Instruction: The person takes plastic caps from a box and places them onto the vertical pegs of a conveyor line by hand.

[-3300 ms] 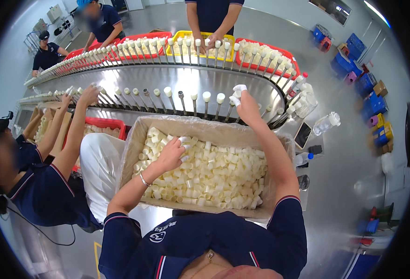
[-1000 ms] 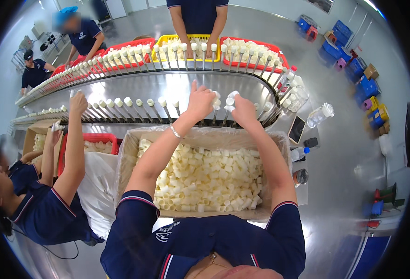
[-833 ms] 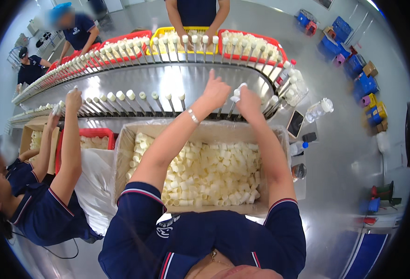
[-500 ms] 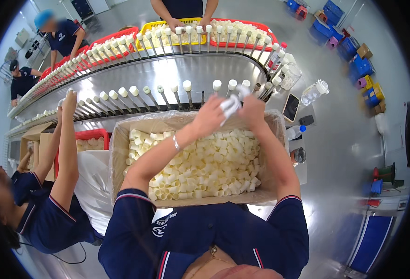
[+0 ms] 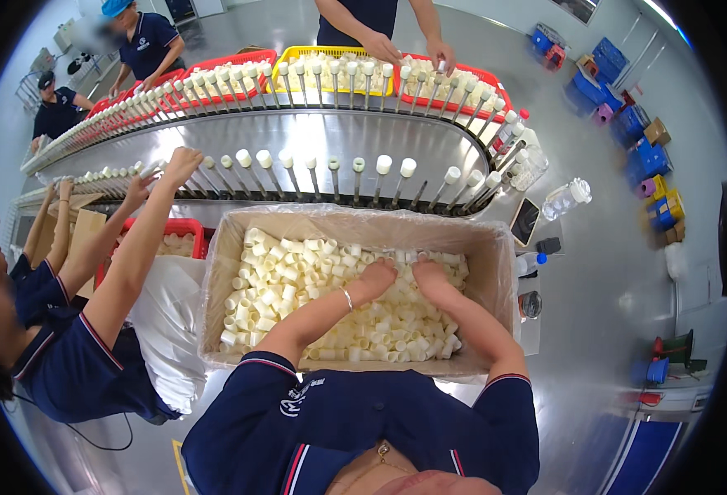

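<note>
Down went both hands into the cardboard box (image 5: 227,272): left hand (image 5: 376,279) and right hand (image 5: 429,283) curled, fingers buried among white plastic caps (image 5: 297,289), grip hidden. Judging by that, gathering; next, lifting cleanly toward the conveyor pegs (image 5: 355,177).

Factory assembly line: curved steel conveyor (image 5: 314,136) w/ rows of upright pins, uniformed workers around it, lined cardboard box (image 5: 240,239) and crates full of white plastic caps (image 5: 297,280).
</note>
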The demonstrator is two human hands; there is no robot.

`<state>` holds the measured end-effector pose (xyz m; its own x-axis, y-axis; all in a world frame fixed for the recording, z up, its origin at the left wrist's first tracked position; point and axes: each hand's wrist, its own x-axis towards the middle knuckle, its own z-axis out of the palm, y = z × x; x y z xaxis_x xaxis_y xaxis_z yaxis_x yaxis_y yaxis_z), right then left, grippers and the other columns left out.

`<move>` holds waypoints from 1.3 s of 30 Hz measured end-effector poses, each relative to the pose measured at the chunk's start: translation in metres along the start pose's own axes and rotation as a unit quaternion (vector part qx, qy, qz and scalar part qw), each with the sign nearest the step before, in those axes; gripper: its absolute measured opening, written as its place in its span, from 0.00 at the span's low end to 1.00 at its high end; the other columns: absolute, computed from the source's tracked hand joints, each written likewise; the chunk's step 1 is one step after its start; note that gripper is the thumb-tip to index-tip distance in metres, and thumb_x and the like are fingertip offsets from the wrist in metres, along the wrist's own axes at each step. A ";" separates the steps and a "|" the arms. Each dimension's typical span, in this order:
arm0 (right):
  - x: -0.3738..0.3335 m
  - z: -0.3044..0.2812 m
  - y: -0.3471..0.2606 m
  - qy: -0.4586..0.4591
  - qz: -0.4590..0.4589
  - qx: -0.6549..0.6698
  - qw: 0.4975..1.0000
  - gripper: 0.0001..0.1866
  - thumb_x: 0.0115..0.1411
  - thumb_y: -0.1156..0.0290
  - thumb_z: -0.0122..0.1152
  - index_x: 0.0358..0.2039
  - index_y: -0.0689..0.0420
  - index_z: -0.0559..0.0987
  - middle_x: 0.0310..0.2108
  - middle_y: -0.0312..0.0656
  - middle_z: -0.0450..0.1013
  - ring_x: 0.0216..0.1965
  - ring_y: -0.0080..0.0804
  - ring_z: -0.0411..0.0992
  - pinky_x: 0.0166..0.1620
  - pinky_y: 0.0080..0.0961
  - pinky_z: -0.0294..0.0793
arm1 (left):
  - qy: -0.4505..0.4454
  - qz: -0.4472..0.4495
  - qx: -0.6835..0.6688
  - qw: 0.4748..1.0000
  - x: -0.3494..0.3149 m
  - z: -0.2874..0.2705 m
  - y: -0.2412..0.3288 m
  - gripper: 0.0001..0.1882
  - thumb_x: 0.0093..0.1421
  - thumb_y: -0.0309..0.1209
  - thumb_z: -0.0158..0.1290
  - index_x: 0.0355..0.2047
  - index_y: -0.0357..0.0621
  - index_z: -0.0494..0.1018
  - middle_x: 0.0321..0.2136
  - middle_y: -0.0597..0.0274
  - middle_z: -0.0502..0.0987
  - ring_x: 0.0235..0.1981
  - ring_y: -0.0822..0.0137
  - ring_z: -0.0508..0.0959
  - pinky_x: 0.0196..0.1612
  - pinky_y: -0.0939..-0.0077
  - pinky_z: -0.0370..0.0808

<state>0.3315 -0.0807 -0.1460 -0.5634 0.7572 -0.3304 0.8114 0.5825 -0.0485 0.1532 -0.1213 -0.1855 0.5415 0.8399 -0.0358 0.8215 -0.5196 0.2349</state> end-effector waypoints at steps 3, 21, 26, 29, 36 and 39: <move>-0.006 -0.033 0.009 0.051 -0.027 0.117 0.992 0.13 0.50 0.81 0.55 0.39 0.63 0.76 0.43 0.50 0.70 0.44 0.42 0.72 0.42 0.32 0.75 | -0.061 -0.037 -0.002 0.997 -0.001 -0.009 -0.001 0.15 0.44 0.23 0.53 0.36 0.38 0.73 0.38 0.50 0.73 0.42 0.51 0.74 0.42 0.62 0.74; 0.052 -0.194 -0.026 0.345 -0.016 0.331 0.878 0.17 0.53 0.69 0.64 0.43 0.58 0.74 0.31 0.43 0.77 0.26 0.31 0.74 0.28 0.28 0.72 | 0.045 -0.047 -0.333 0.940 -0.088 -0.142 -0.017 0.16 0.52 0.22 0.49 0.43 0.39 0.64 0.29 0.56 0.71 0.28 0.58 0.72 0.36 0.66 0.71; 0.083 -0.203 0.001 0.306 0.059 0.120 0.943 0.16 0.51 0.60 0.63 0.33 0.58 0.75 0.28 0.51 0.76 0.33 0.53 0.74 0.34 0.46 0.71 | 0.244 0.019 -0.349 0.905 -0.098 -0.183 -0.048 0.18 0.56 0.28 0.55 0.46 0.43 0.65 0.33 0.62 0.68 0.33 0.69 0.68 0.40 0.73 0.67; 0.078 -0.204 0.013 0.270 0.093 0.127 0.950 0.10 0.50 0.69 0.60 0.32 0.58 0.74 0.28 0.50 0.76 0.35 0.51 0.75 0.37 0.45 0.72 | 0.345 -0.090 -0.231 0.905 -0.102 -0.205 -0.073 0.20 0.55 0.28 0.57 0.47 0.42 0.65 0.36 0.61 0.67 0.36 0.69 0.68 0.41 0.72 0.67; 0.029 -0.186 -0.005 0.379 0.112 0.075 0.916 0.25 0.55 0.61 0.61 0.52 0.58 0.72 0.43 0.50 0.72 0.35 0.49 0.75 0.34 0.39 0.75 | 0.407 -0.193 0.034 0.892 -0.043 -0.238 -0.134 0.16 0.44 0.34 0.64 0.35 0.49 0.75 0.31 0.60 0.74 0.38 0.58 0.72 0.45 0.61 0.65; 0.009 -0.166 -0.019 0.569 -0.077 0.066 0.816 0.21 0.50 0.73 0.63 0.47 0.56 0.75 0.43 0.43 0.73 0.36 0.41 0.74 0.35 0.33 0.76 | 0.357 -0.163 0.047 0.918 -0.004 -0.236 -0.145 0.15 0.43 0.35 0.64 0.33 0.50 0.76 0.32 0.61 0.75 0.39 0.60 0.73 0.47 0.57 0.64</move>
<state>0.2851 -0.0354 0.0083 -0.3784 0.5053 0.7756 0.6852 0.7162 -0.1323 -0.0104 -0.0126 0.0103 0.0354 0.8247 0.5644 0.9492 -0.2044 0.2392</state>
